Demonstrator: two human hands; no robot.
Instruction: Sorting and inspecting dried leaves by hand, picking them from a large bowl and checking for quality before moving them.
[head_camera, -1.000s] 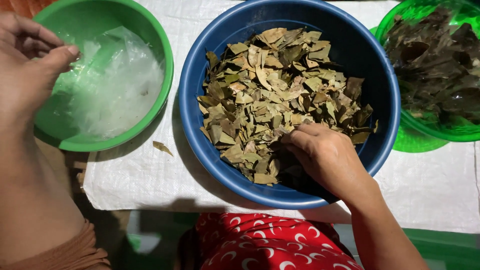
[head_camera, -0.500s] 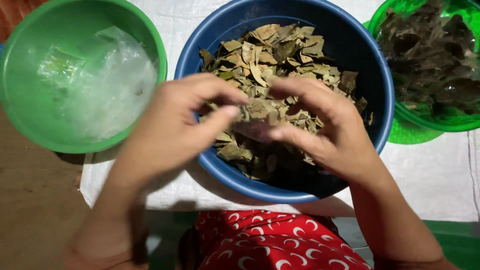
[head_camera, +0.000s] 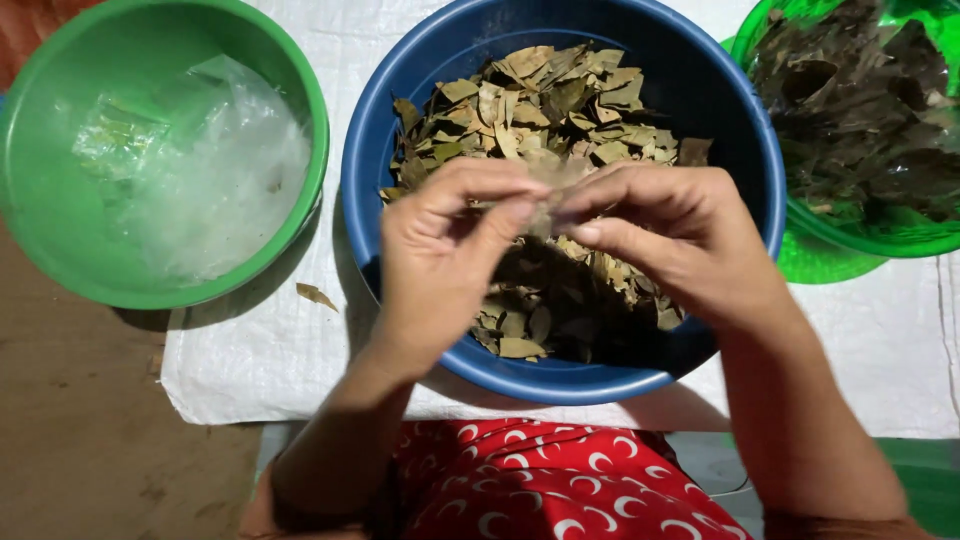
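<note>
pinching one dried leaf (head_camera: 545, 200) between both hands, left hand (head_camera: 450, 255) and right hand (head_camera: 665, 235) closed fingertip to fingertip above the blue basin (head_camera: 400, 150); best kept gentle, brittle leaf could crumble.

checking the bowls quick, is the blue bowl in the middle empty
No, the blue bowl holds a heap of dry leaves, and both hands meet above it.

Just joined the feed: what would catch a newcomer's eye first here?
The blue basin of dried leaves at centre, with the left hand and right hand pinching a leaf together above it. A green bowl holding clear plastic bags sits left; a green basket of darker leaves right.
</note>
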